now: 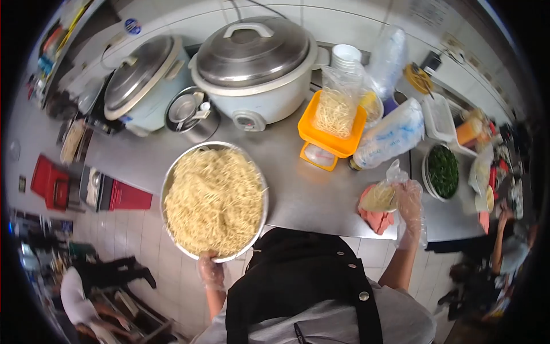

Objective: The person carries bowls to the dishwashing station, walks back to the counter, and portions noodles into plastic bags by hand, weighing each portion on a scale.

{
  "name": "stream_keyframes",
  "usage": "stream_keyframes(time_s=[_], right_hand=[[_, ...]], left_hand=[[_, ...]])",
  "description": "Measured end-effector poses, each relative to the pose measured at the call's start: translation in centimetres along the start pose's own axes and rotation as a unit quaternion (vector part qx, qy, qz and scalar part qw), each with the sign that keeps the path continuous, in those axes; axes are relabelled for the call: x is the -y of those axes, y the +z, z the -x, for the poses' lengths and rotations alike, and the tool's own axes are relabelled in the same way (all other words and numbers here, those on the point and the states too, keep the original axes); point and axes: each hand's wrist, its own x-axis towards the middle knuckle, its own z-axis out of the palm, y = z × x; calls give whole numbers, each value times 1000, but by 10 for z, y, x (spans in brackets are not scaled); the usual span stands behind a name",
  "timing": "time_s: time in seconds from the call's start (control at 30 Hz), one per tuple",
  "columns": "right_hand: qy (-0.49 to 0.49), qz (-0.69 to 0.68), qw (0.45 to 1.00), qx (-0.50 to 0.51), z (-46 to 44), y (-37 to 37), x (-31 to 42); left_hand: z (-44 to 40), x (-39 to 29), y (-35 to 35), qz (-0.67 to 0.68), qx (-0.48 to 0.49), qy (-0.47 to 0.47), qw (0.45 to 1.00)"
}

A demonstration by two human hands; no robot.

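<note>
My left hand (212,272), in a clear glove, is closed on the near rim of the wide metal bowl (264,213), thumb over the edge. The bowl is heaped with pale noodles (213,198) and sits at the front of the steel surface (309,200), its near part reaching past the edge. My right hand (409,198), gloved too, is against the side of a small plastic bag (379,198) with something pale inside; I can't tell whether its fingers are pinched on the plastic or only resting there. That bag sits on a pink cloth (377,222) near the front edge, to the right of the bowl and well apart from it. Between and behind them stands an orange scale (319,157), its tray (307,127) carrying a clear bag of noodles (335,113). Just beside the tray lies a plastic-wrapped roll (391,135). Beyond my right hand is a bowl of chopped greens (443,172). At the back, a big lidded rice cooker (255,103) stands behind the noodles, with a metal pot (197,127) just beside it on the left.
</note>
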Motion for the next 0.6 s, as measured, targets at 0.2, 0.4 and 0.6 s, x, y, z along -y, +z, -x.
stream_keyframes(time_s=[0.2, 0.4, 0.6], right_hand=[[-372, 155, 911, 82, -14, 36, -22], [-225, 3, 968, 110, 0, 87, 58], [-349, -5, 928, 132, -10, 128, 62]], left_hand=[[16, 34, 66, 62, -17, -23, 998], [10, 63, 89, 113, -2, -1, 994], [75, 53, 170, 162, 104, 72, 979]])
